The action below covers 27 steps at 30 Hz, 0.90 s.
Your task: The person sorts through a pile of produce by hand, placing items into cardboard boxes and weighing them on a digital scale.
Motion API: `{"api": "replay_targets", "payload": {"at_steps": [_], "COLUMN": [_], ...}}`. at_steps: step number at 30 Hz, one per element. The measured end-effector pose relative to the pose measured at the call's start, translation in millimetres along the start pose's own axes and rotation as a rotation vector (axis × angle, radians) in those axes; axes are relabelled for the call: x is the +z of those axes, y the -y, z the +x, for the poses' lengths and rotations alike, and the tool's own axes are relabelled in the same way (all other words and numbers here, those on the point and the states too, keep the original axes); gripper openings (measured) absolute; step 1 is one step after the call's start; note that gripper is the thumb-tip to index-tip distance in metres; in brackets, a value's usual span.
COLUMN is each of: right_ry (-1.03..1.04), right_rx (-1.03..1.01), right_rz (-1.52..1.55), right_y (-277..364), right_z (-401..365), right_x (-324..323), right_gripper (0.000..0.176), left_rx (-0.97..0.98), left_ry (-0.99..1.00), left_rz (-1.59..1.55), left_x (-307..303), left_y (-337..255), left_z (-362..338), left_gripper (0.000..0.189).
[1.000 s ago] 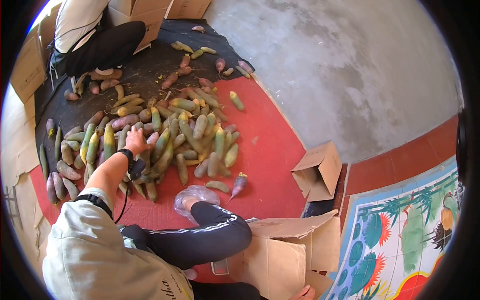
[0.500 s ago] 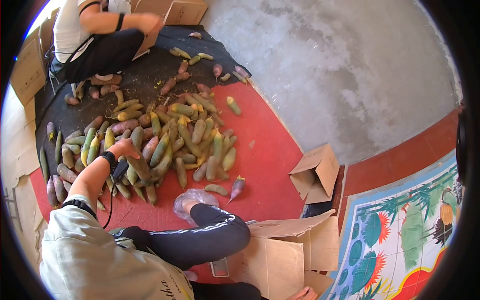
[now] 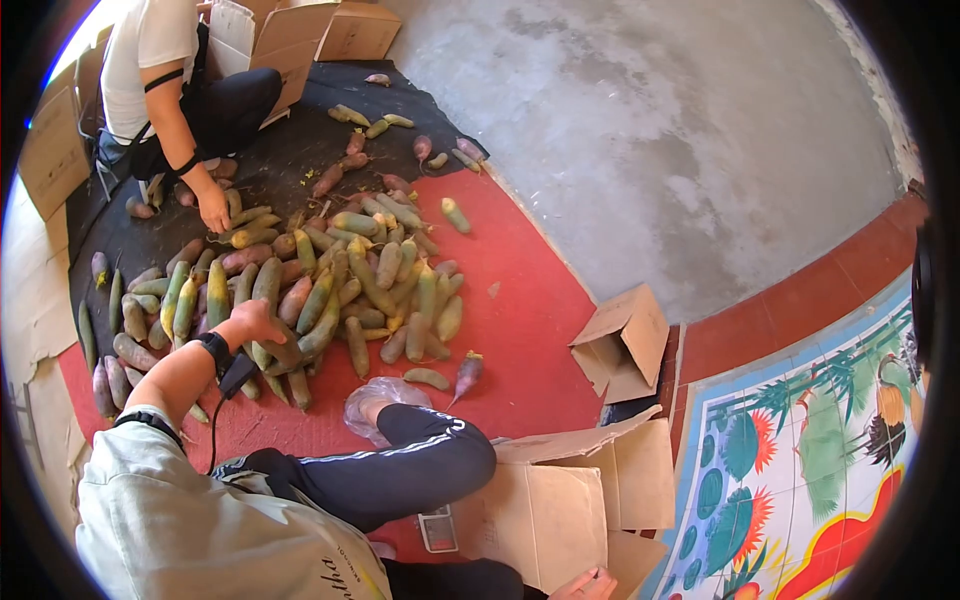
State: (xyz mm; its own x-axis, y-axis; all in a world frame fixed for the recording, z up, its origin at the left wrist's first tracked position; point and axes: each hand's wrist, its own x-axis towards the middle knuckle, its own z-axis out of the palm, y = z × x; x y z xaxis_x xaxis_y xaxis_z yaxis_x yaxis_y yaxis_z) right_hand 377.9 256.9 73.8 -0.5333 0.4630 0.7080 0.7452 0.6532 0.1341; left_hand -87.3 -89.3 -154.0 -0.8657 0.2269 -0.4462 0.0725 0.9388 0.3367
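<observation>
In the head view: reaching with the left hand (image 3: 255, 322) into the near side of the radish pile (image 3: 350, 270) on the red mat (image 3: 530, 320). Holding one long radish (image 3: 285, 352) in a closed grip, maybe to pull it out. With the right hand (image 3: 592, 584) low beside the cardboard box (image 3: 565, 515), maybe to hold it ready; cannot tell that grip.

Cursive letters (image 3: 338, 578) "tha" on the pale shirt (image 3: 190, 520), print on the far cardboard box (image 3: 362, 30) too small to read

Green-purple radishes (image 3: 335, 275), red mat (image 3: 530, 330), black sheet (image 3: 290, 150)
</observation>
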Motion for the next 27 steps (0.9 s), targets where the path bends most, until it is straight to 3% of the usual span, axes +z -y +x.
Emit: {"api": "replay_targets", "payload": {"at_steps": [4, 8, 12, 14, 16, 17, 18, 20, 22, 27], "right_ry": [-0.022, 0.044, 0.089, 0.169, 0.211, 0.256, 0.249, 0.406, 0.449, 0.528], "right_rx": [-0.076, -0.101, -0.056, -0.098, -0.139, -0.181, -0.184, -0.241, -0.211, 0.003], "right_rz": [0.054, 0.069, 0.244, 0.427, 0.485, 0.548, 0.547, 0.650, 0.712, 0.823], "right_y": [6.4, 21.7, 44.6, 63.8, 82.0, 90.1, 97.7, 109.5, 114.3, 98.7], "right_z": [-1.7, -0.5, 2.1, 10.2, 14.7, 16.5, 16.9, 14.3, 5.8, -11.7], "right_x": [-2.3, -8.5, -9.8, -16.4, -24.0, -26.3, -28.1, -31.1, -28.3, -30.4], "right_gripper": [0.017, 0.015, 0.014, 0.026, 0.036, 0.047, 0.047, 0.064, 0.068, 0.073], "left_rx": [0.123, 0.299, 0.509, 0.584, 0.629, 0.629, 0.653, 0.748, 0.791, 0.933], "left_ry": [-0.051, -0.007, 0.237, 0.373, 0.595, 0.711, 0.779, 0.798, 0.978, 1.087], "left_rz": [-0.029, -0.341, -0.848, -0.949, -1.097, -1.081, -1.065, -0.985, -0.942, -0.858], "left_x": [-2.3, -13.1, -44.1, -48.9, -50.0, -41.0, -30.8, -21.9, -14.5, 0.9], "left_y": [-24.1, -62.5, -120.4, -145.3, -166.2, -173.6, -181.0, -197.0, -209.7, -232.0], "left_z": [-14.3, -37.4, -81.5, -102.3, -126.1, -128.0, -131.7, -148.0, -161.0, -169.4], "left_gripper": [0.073, 0.071, 0.063, 0.065, 0.051, 0.052, 0.053, 0.050, 0.065, 0.060]}}
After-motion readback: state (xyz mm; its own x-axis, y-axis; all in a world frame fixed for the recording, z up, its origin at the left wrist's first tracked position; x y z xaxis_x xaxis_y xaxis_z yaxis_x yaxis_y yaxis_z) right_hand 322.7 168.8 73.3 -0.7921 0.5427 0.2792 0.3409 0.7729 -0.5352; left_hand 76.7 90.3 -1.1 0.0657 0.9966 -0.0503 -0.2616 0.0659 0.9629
